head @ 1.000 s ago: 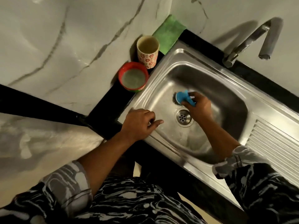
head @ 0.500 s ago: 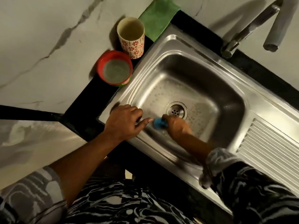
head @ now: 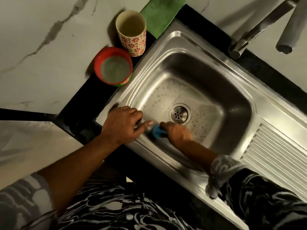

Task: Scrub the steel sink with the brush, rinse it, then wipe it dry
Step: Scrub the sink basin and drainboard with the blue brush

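The person's right hand (head: 178,134) is gripping a small blue brush (head: 158,132), its fingers wrapped round the handle, and is pressing it against the floor of the steel sink (head: 166,37) at the near left side of the basin. The brush is sitting just beside the round drain (head: 179,114), between that drain and the near wall. Its head is mostly hidden under the fingers, and motion blur is softening the hand.

The left hand (head: 122,126) is resting on the sink's near left rim, holding nothing. Its fingers are loosely bent over the edge, and one digit is stretching out toward the brush and almost touching it.

A dotted pattern is showing on the basin floor around the drain. The ribbed drainboard (head: 279,155) is lying to the right of the basin.

On the black counter (head: 79,100) by the sink's left edge, a red tub (head: 113,68) is standing next to a cream cup with red flowers (head: 132,34). A green cloth (head: 162,17) is lying behind the cup, by the sink's far corner. A steel tap (head: 259,27) is reaching out at the far right.
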